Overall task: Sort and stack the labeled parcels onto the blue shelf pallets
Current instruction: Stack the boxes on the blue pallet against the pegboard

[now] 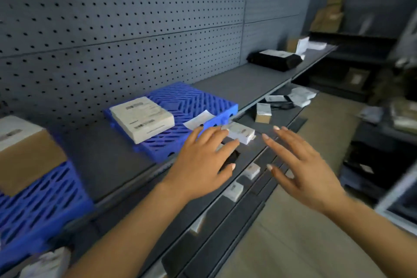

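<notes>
room: grey metal shelf (237,88), pegboard wall (112,29) behind it

parcel: flat white box (142,118), lying flat on a ribbed blue plastic pallet (191,101), long side running diagonally back-left to front-right

left hand (203,160): fingers spread, nothing held

right hand (302,165): open too, empty

Left hand (204,162) outstretched palm down, right hand (302,171) open, fingers spread
</notes>
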A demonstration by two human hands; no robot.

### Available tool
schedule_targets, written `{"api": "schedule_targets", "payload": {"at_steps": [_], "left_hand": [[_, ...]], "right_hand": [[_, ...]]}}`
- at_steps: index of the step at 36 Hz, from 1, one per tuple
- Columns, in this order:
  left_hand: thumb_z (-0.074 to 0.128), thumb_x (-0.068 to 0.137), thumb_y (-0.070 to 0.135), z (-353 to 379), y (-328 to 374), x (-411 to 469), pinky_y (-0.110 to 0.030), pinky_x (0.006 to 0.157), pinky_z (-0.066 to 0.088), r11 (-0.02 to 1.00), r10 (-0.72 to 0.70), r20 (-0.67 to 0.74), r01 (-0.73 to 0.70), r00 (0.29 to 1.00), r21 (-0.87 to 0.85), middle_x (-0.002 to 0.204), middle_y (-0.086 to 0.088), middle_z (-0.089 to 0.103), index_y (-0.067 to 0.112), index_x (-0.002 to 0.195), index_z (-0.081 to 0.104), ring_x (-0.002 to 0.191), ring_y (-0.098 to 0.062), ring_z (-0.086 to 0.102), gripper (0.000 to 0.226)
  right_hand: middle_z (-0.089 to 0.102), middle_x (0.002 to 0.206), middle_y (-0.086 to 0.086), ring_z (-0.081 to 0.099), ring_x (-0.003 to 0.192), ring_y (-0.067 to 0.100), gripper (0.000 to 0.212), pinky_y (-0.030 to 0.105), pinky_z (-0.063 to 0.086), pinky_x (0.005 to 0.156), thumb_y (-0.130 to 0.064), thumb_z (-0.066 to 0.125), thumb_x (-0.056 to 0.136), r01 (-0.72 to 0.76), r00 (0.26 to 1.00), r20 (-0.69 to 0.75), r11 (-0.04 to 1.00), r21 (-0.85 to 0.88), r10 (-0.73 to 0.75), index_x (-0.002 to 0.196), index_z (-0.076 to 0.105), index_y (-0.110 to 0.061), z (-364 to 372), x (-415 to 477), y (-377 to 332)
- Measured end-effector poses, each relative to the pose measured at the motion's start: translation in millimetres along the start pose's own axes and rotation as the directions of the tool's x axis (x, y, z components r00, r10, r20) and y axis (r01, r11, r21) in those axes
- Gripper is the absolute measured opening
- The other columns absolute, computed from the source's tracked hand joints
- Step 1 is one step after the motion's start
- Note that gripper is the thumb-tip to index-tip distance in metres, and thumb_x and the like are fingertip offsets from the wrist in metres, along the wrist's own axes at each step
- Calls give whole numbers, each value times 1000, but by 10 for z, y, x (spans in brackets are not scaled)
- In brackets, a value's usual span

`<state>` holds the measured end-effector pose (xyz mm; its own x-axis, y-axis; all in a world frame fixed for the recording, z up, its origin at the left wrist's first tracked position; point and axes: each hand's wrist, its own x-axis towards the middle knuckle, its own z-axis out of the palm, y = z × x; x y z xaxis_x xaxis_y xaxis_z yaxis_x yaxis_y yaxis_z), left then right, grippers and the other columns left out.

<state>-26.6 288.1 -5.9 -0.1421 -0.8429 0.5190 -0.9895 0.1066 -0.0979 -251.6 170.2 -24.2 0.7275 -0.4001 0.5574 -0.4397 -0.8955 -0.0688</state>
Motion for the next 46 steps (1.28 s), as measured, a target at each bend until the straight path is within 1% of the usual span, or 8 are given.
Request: {"api": "schedule_targets", "payload": {"at_steps": [9, 12, 19, 23, 32, 34, 41, 46], "left_hand": [[48, 85, 42, 949, 625, 1106, -43, 101, 42, 993, 23, 44, -18, 999, -115, 126, -4, 58, 19, 125, 61, 120, -22, 47, 48], [47, 85, 42, 1248, 779, 1461, -41, 101, 40, 988, 31, 66, -20, 997, -150, 126, -4, 58, 19, 126, 61, 120, -23, 49, 50], [45, 86, 47, 1903, 1047, 2311, -41, 101, 40, 976, 50, 89, -30, 995, -216, 130, -2, 56, 21, 128, 58, 121, -20, 47, 51], [43, 86, 48, 2310, 1125, 2837, -44, 101, 43, 969, 70, 117, -40, 991, -245, 131, -3, 56, 20, 130, 57, 120, -23, 52, 53], [43, 86, 44, 3275, 1154, 4075, -40, 98, 43, 932, 120, 63, -90, 991, -350, 129, -4, 57, 19, 123, 62, 118, -22, 49, 49], [43, 86, 44, 3495, 1141, 4389, -39, 96, 45, 929, 141, 57, -112, 988, -353, 127, -4, 58, 19, 122, 62, 117, -21, 50, 49], [43, 82, 46, 4126, 1114, 5322, -33, 89, 49, 938, 173, 78, -140, 982, -316, 122, 2, 61, 22, 120, 62, 112, -13, 43, 49], [51, 83, 45, 4594, 1147, 5834, -34, 92, 48, 934, 198, 112, -152, 974, -323, 123, 0, 61, 22, 124, 57, 112, -17, 53, 48]], "right_hand": [[40, 147, 10, 37, 136, 30, 58, 49, 42, 102, -39, 50, 92, -105, 994, 37, 993, -62, 107, 146, 36, -22, -49, -216, 1436], [40, 147, 10, 37, 136, 30, 55, 50, 43, 101, -41, 44, 94, -146, 987, 52, 987, -67, 149, 146, 33, -26, 2, -271, 1864], [41, 146, 11, 37, 136, 30, 56, 47, 42, 103, -40, 47, 92, -272, 957, 74, 958, -94, 279, 145, 37, -24, 95, -244, 2780], [39, 148, 11, 35, 137, 30, 57, 46, 39, 105, -46, 39, 93, -352, 928, 84, 927, -128, 364, 146, 32, -28, 165, -169, 3302], [47, 141, 14, 44, 130, 35, 55, 46, 43, 98, -43, 43, 90, -449, 870, 103, 860, -241, 483, 141, 38, -23, 377, 45, 4488], [45, 142, 14, 41, 133, 35, 56, 48, 43, 101, -44, 40, 90, -471, 854, 117, 848, -244, 507, 142, 36, -24, 440, 122, 4811], [44, 144, 12, 38, 135, 33, 58, 48, 41, 104, -42, 48, 90, -537, 806, 128, 805, -252, 578, 144, 33, -27, 664, 338, 5779], [46, 142, 11, 43, 132, 33, 59, 46, 42, 103, -44, 46, 89, -549, 790, 154, 796, -256, 594, 144, 34, -27, 785, 493, 6434]]}}
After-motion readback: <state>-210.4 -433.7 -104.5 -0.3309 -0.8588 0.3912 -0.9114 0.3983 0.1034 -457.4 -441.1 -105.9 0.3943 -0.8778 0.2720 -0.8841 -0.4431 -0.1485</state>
